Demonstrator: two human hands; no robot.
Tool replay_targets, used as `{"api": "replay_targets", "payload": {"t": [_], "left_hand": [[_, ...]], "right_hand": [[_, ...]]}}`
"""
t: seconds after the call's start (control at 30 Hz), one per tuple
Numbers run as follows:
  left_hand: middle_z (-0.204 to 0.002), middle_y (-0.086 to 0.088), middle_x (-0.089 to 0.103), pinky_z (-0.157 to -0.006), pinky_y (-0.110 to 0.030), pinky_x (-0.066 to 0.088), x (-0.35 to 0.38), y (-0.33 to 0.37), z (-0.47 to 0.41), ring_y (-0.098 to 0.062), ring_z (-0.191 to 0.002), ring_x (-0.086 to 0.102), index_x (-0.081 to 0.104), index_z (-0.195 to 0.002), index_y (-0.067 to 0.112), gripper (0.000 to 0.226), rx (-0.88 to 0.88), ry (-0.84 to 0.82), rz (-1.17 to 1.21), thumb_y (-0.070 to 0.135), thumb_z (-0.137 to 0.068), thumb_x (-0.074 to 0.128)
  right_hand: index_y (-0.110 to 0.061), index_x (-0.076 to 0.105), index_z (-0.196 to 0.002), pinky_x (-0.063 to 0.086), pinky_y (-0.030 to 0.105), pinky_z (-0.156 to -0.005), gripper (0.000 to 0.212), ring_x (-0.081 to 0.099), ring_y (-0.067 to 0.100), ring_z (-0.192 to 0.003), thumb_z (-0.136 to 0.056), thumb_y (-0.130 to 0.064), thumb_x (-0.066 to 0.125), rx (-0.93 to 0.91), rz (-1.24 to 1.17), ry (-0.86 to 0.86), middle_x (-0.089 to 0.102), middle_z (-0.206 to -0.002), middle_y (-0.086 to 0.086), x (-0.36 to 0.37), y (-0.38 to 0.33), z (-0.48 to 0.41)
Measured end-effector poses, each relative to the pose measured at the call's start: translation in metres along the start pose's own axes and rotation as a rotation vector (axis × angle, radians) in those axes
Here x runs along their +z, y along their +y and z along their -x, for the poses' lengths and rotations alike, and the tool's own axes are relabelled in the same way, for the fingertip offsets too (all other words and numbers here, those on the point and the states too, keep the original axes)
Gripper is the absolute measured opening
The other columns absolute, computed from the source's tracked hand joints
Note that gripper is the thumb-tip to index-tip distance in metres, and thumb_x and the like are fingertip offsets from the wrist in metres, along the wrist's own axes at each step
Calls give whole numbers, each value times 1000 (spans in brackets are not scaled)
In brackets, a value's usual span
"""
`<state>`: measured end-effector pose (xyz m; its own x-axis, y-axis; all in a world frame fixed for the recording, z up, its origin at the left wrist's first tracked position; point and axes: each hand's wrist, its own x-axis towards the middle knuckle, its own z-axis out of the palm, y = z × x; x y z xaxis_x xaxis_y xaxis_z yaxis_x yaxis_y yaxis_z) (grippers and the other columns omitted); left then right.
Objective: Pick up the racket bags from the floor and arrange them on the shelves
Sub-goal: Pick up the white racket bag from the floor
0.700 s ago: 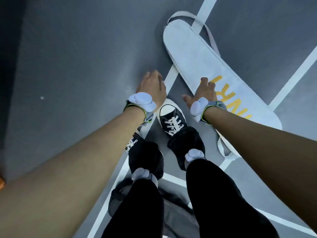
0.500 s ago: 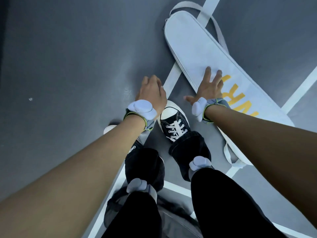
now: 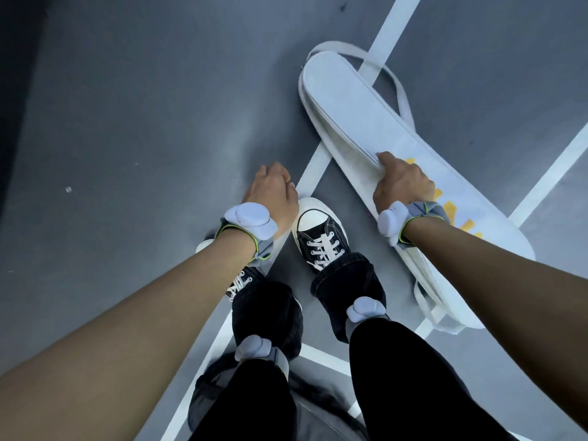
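A long white racket bag [image 3: 353, 106] with yellow lettering and a white shoulder strap lies on the grey floor at the right, running from upper middle toward lower right. My right hand [image 3: 402, 183] is closed on the bag's near long edge about midway along it, and that edge is lifted slightly. My left hand [image 3: 272, 194] hangs over the floor just left of my right shoe, fingers curled with nothing in them. A dark grey bag [image 3: 206, 396] lies on the floor behind my legs, mostly hidden.
White court lines [image 3: 389, 27] cross the grey floor under the white bag. My feet in black and white sneakers [image 3: 319, 232] stand between the two hands. A dark strip runs along the far left edge of the view.
My right hand went from lying flat with spread fingers on the bag to gripping its near edge. The bag's edge has lifted a little. The left hand stayed near the shoe.
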<state>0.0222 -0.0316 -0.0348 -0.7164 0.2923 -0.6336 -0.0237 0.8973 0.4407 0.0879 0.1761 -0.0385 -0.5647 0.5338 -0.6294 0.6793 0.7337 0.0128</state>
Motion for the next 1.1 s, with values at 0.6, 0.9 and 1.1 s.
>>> {"api": "replay_targets", "payload": {"t": [0.6,0.9,1.1], "left_hand": [[-64,-11,74,-59,-35,61,-184,115,109,-26,-53,73,51,-108,1,26,-407,156,794,20,-91,48],[-50,-23,61,-36,-24,49,-356,170,193,-25,-33,60,49,-101,-11,18,-575,298,1000,5,-96,40],[-48,-13,50,-33,-16,31,-460,198,254,-19,-27,42,49,-86,4,11,-650,443,944,12,-93,49]], "right_hand": [[-42,50,-134,45,30,-84,55,61,31,-112,-89,-10,49,-177,52,-357,60,-128,5,-221,-79,122],[-47,52,-124,49,32,-78,50,63,30,-105,-85,-16,51,-417,-62,-356,68,-114,-1,-364,-143,224],[-44,54,-131,46,31,-100,59,59,11,-117,-76,-55,73,-547,-285,-300,65,-122,-16,-456,-172,311]]}}
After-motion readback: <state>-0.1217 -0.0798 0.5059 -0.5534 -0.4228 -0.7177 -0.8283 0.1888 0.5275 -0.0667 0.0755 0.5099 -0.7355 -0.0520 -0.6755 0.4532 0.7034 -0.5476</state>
